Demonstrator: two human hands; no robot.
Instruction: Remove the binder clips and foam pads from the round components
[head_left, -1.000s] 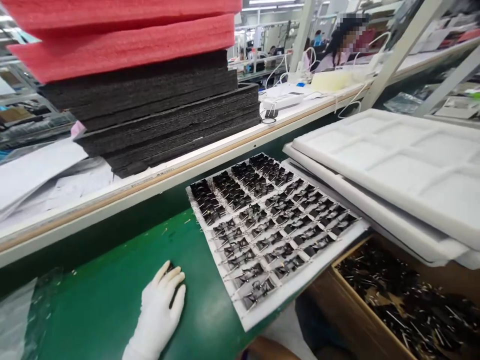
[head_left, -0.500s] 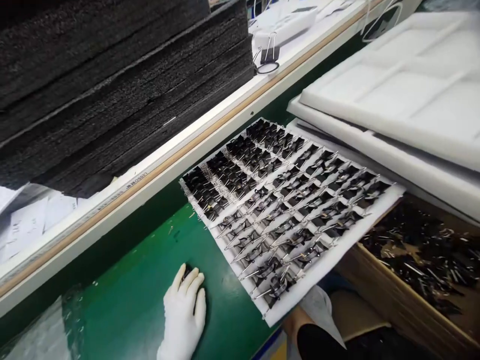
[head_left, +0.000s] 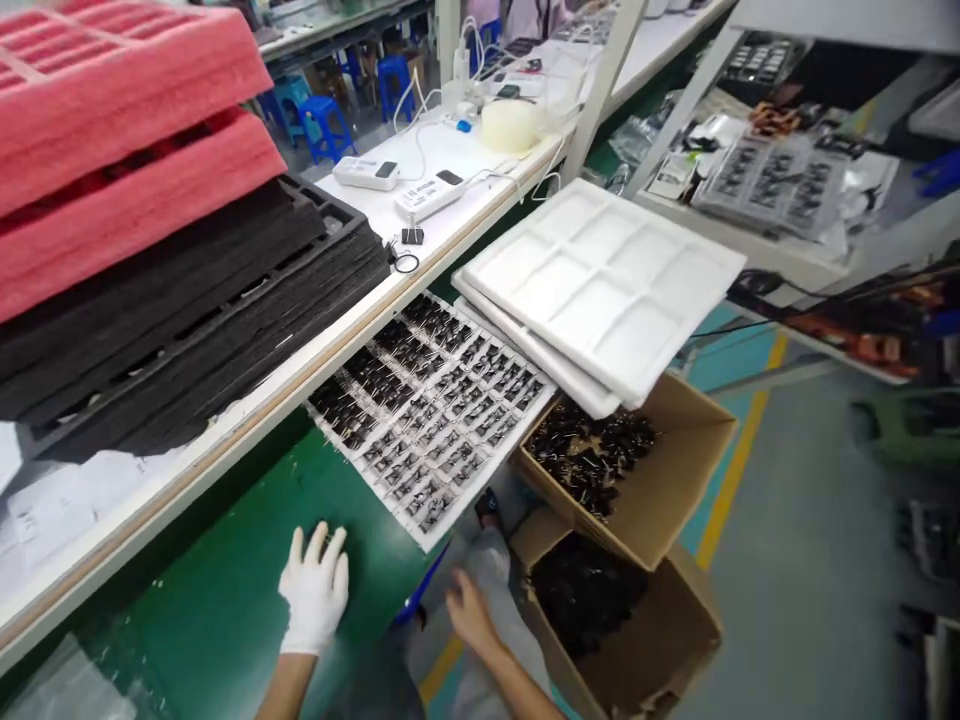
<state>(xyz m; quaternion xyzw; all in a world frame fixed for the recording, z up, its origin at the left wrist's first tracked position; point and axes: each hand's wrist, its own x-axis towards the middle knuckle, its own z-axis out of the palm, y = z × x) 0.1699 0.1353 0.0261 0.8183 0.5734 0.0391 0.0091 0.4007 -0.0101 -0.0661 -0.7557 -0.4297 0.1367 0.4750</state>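
Observation:
My left hand [head_left: 315, 590], in a white glove, lies on the green tabletop [head_left: 225, 600] with its fingers spread. Something small and dark shows by its fingertips, too hidden to name. My right hand [head_left: 471, 608] is bare and hangs over my lap beside the table edge. Its fingers look loosely apart, and I see nothing in them. Between the hands and the shelf lies a white foam tray [head_left: 427, 543], its compartments filled with rows of black binder clips [head_left: 450, 420] with silver wire handles.
White foam trays [head_left: 600, 270] are stacked behind the filled tray. Cardboard boxes [head_left: 690, 470] on the right hold loose black clips and dark pieces. Black foam trays [head_left: 225, 320] and red foam trays [head_left: 150, 170] stand on the white shelf. Clear plastic [head_left: 75, 680] lies front left.
My view has pulled back and swung right, so the boxes, floor and red trays show. My right hand, hidden under the filled tray's edge before, is now visible. My left hand's fingers are spread wider.

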